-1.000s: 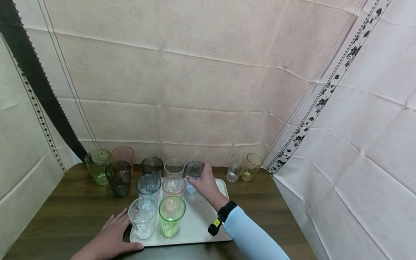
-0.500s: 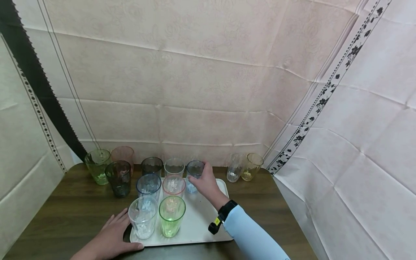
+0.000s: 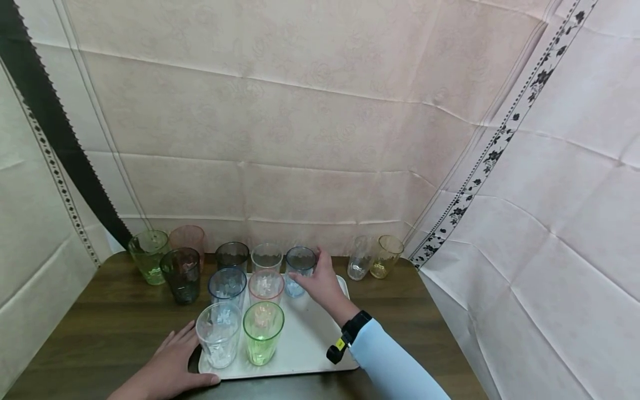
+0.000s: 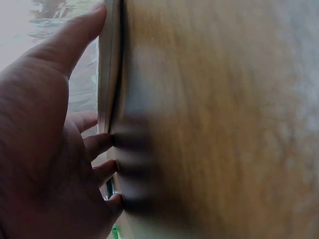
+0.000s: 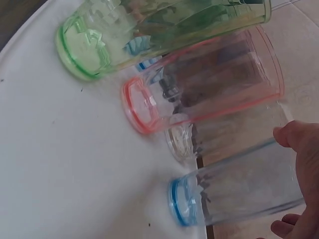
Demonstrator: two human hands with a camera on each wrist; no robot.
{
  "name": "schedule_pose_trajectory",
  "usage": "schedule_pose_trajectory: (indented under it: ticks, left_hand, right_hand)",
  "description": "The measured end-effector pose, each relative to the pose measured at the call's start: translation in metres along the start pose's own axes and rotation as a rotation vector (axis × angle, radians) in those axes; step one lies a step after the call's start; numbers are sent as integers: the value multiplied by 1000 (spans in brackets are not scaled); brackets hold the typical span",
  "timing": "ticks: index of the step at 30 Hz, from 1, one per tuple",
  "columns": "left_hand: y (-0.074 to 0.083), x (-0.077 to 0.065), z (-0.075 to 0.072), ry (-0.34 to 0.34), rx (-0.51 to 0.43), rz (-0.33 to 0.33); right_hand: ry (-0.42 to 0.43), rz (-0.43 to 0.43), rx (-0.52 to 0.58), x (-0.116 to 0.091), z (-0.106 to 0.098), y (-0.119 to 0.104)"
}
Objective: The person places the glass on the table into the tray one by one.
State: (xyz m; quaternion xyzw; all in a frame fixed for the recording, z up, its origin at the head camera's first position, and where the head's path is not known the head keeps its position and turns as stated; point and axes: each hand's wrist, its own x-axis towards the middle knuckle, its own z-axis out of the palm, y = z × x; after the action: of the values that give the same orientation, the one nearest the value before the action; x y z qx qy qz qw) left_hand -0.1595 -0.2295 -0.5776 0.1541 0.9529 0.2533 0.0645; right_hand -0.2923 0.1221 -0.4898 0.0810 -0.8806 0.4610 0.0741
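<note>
R hand up at the blue glass, thumb one side, fingers t'other, spread loosely round it; actual contact's hard to call from here. Glass stands upright on the white tray, far end, just R of a clear glass, nr the pink-rimmed glass. L hand at tray's near-left corner, fingers extended, thumb on front edge.
</note>
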Motion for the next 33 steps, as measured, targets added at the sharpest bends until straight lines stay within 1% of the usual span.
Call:
schedule_pose_trajectory:
  ticks: [6, 10, 15, 18, 21, 23, 27, 30, 33]
  left_hand:
    - [2, -1, 0, 12, 2, 15]
    - [4, -2, -1, 12, -9, 19]
    - [5, -3, -2, 20, -10, 13]
    - [5, -3, -3, 20, -7, 13]
    - [5, -2, -2, 12, -2, 8]
    - [4, -2, -2, 4, -1, 4]
    - [3, -1, -2, -4, 4, -1]
    - [3, -1, -2, -1, 5, 1]
    - [3, -2, -2, 12, 5, 12]
  right_hand:
    - [2, 18, -35, -8, -10, 11]
    - [35, 12, -34, -20, -24, 19]
    - [118, 15, -70, -37, -52, 36]
    - [179, 5, -99, -44, -73, 53]
    - [249, 21, -121, -46, -97, 72]
    - [304, 49, -132, -45, -112, 84]
    - [407, 135, -130, -38, -139, 107]
    - [435, 213, -109, -30, -153, 121]
    - [413, 267, -82, -21, -164, 133]
